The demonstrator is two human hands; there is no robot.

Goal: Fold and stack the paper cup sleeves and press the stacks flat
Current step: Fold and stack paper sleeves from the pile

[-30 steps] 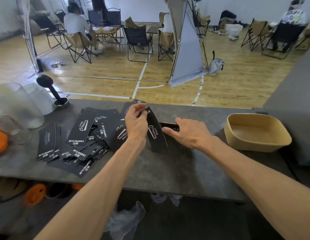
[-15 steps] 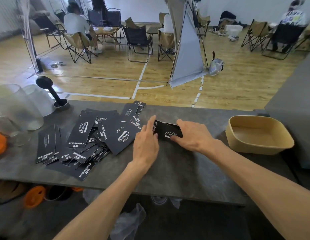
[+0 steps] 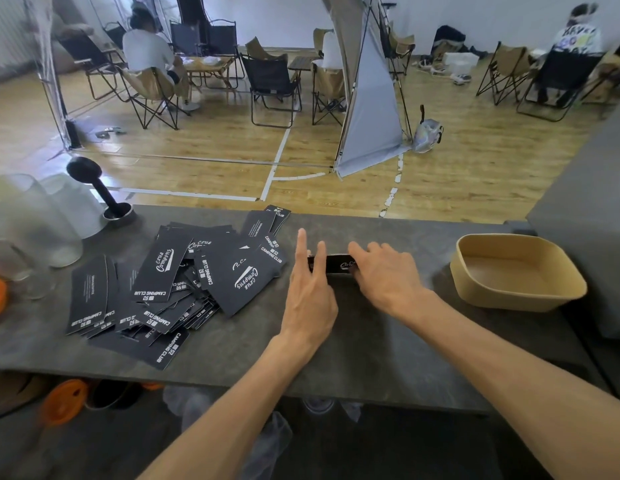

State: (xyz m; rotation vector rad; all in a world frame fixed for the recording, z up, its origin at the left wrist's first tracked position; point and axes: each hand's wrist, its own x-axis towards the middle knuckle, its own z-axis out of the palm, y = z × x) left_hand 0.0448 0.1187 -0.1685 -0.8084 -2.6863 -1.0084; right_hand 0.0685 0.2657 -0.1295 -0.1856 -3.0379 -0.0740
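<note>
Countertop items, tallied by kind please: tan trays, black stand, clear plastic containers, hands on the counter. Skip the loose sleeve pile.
Tan rectangular paper tray: 1
Black knob-topped stand in a metal base: 1
Clear frosted plastic containers: at least 2, overlapping at the frame edge
Hands, left hand and right hand, both on the small black sleeve stack: 2
Total: at least 6
</note>
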